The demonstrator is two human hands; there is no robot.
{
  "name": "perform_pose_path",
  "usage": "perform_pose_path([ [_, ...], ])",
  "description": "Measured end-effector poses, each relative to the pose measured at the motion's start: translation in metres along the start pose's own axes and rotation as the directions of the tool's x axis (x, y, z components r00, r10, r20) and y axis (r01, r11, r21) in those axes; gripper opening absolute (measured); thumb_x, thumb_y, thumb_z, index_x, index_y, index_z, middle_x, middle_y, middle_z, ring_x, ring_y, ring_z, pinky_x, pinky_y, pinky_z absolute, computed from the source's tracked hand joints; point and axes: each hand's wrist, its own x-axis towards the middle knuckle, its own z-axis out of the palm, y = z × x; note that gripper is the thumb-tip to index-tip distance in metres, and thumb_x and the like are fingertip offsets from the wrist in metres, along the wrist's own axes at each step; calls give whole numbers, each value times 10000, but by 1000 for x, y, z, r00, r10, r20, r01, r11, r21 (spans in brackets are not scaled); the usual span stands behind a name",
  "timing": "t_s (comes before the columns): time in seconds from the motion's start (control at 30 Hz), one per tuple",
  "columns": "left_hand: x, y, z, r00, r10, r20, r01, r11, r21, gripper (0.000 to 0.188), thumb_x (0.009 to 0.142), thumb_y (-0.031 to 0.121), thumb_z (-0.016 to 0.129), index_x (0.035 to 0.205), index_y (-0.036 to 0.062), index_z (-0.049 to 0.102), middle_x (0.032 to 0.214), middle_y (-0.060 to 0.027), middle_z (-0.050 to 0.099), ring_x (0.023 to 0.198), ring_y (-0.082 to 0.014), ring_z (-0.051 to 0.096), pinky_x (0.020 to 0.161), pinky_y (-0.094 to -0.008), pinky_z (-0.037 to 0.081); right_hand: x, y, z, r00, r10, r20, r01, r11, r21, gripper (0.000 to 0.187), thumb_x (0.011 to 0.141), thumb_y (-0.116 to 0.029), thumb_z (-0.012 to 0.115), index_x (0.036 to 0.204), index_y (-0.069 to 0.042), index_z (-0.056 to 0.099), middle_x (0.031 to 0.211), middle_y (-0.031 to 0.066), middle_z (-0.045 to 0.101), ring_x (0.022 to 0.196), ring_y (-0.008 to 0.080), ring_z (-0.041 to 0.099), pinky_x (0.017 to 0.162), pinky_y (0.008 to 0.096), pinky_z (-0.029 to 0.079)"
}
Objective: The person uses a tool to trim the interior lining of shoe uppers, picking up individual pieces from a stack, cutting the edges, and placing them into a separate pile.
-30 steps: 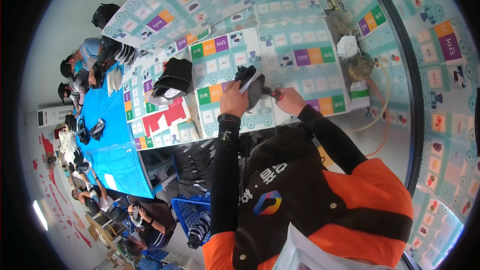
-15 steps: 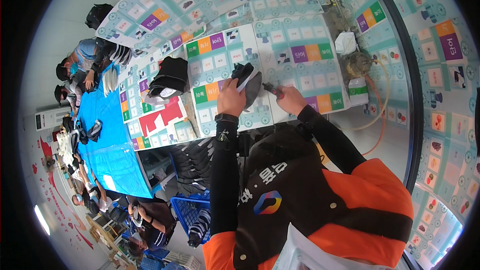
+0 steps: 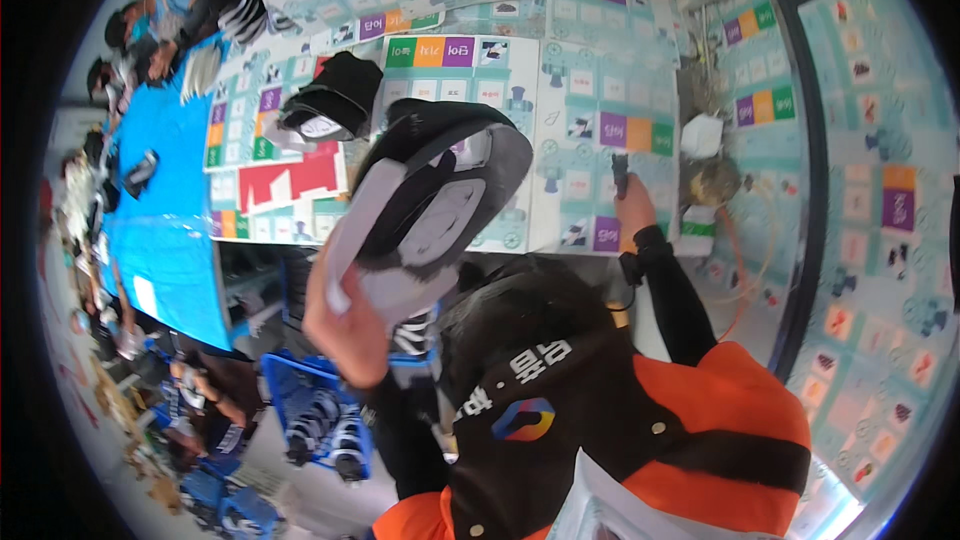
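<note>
Head view. Left hand [image 3: 350,325] raised near the front edge of the patterned table [image 3: 575,225], fingers pinching the lower left edge of a black-and-grey cap [image 3: 443,195]; some fingertips hidden behind it. Cap held up close to the camera, tilted, its hollow inside showing pale lining pieces. Right hand [image 3: 636,205] well apart, to the right over the table, fingers curled around a dark handheld tool [image 3: 620,176], tip pointing away from the body; contact with the tabletop, cannot tell. Beyond the cap, to the left, a dark fabric pile [image 3: 345,88]. Lower left, a blue basket [image 3: 283,372] with striped items.
</note>
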Motion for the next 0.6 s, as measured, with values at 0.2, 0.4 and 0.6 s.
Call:
perform_pose_path([
  [0.2,-75,-55,-66,888,-199,-415,66,947,-314,266,1019,67,629,1247,-69,633,1189,-102,689,1044,-173,626,928,-297,463,16,50,58,994,59,90,-29,953,-301,344,900,-193,656,1138,-15,484,1130,237,584,1108,465,549,869,574,499],
  [0.4,-85,-63,-66,846,-409,-342,92,744,-662,319,1035,123,635,1303,-47,603,1240,-74,649,1077,-154,583,977,-291,435,51,154,92,977,-183,108,209,921,-330,473,865,-154,692,1209,46,437,1204,290,535,1177,478,500,1005,550,442],
  [0.6,-85,-69,-66,861,-372,-347,107,799,-591,408,1038,180,636,1381,-27,560,1333,-100,633,1163,-183,591,1023,-325,447,70,168,84,973,-108,203,191,874,-448,616,904,-154,673,1380,77,356,1365,287,458,1273,485,438,1087,550,392],
])
